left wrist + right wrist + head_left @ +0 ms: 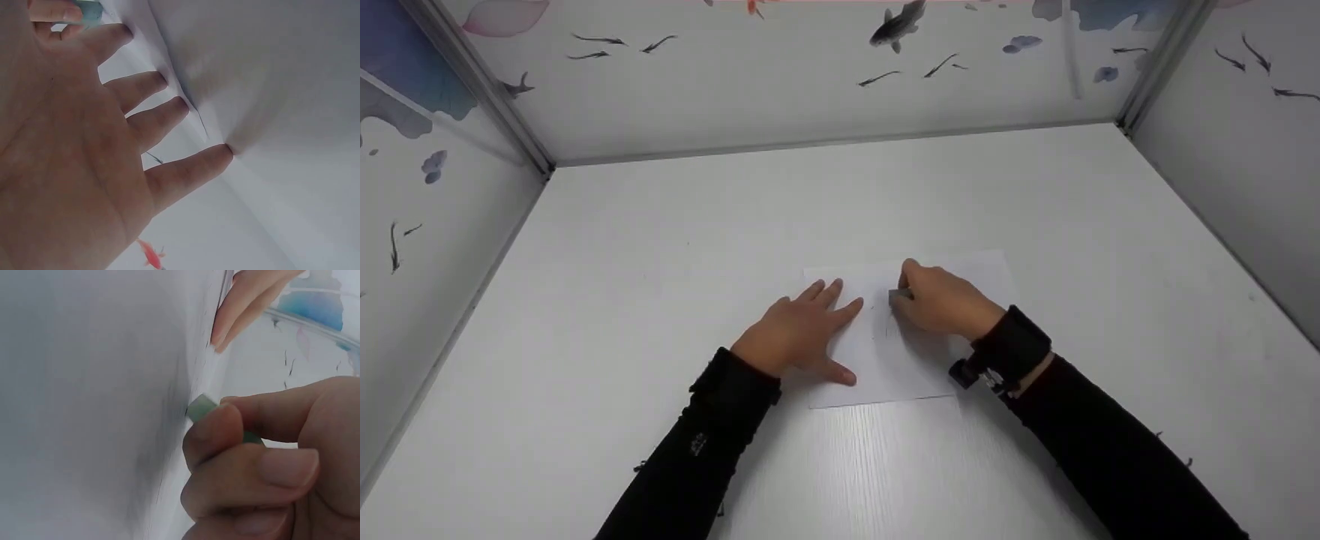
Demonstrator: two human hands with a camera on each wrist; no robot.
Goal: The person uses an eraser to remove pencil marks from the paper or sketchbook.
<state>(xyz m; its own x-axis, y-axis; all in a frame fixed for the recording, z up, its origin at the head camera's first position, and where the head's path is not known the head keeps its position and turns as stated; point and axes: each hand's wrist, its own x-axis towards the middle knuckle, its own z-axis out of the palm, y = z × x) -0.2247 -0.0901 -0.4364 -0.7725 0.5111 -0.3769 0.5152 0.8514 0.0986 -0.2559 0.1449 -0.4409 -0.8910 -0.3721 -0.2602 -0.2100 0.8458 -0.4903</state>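
Note:
A white sheet of paper (896,379) lies on the table, with faint pencil marks near its middle. Spread fingers of my left hand (802,330) press on the sheet's left side; in the left wrist view the fingertips meet the surface near the paper's slightly lifted edge. My right hand (949,300) pinches a small green eraser (201,406) between thumb and fingers, its end right at the paper. Most of the eraser (895,295) is hidden by the fingers in the head view.
The white table (675,217) spreads around the sheet on all sides. Low panels with painted fish close it in at the back (810,97), left and right. Black bands with small devices sit on both wrists.

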